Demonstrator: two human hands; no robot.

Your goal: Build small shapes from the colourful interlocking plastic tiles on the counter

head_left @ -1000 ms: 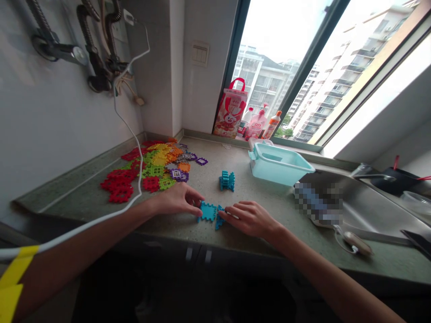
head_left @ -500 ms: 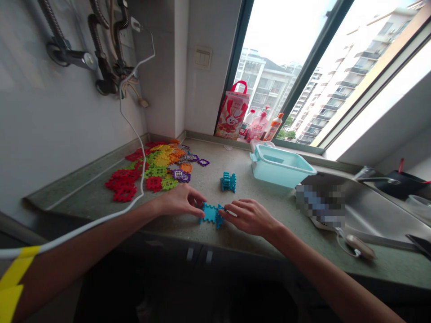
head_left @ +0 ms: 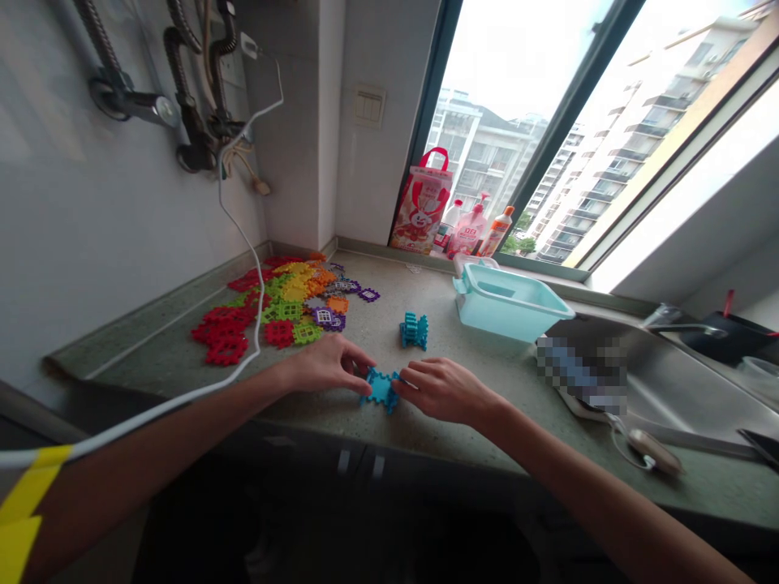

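Pinching a small blue interlocking plastic build (head_left: 381, 389) btwn both hands, near the front edge of a speckled stone countertop (head_left: 377, 284). L hand (head_left: 325, 365) comes in from the left, fingertips (head_left: 370, 365) on the build's left side; R hand (head_left: 444, 392) comes in from the right, fingers (head_left: 404, 375) on its right side. Hands are close together, w/ only the build btwn them, and it looks held low at the counter surface; can't tell how hard the grip is. Just beyond the hands, slightly right, a 2nd small teal build of the same kind of pcs (head_left: 414, 331) stands alone, not touching anything. Further out past the L hand lies a spread-out heap of interlocking plastic pcs (head_left: 286, 304), mostly red, yellow, orange, green and purple, red ones (head_left: 222, 337) nearest the L forearm. A white cable (head_left: 259, 300) runs down from the wall, across the counter and along the L forearm, which has a yellow band (head_left: 24, 495) near the elbow. Beyond the R hand sits a pale teal plastic tub (head_left: 508, 304), and further right a stainless sink (head_left: 669, 397) beside a pixelated object (head_left: 581, 373). Straight ahead on the window ledge, past both hands: a red-and-white gift bag (head_left: 421, 203) and plastic bottles (head_left: 468, 231).
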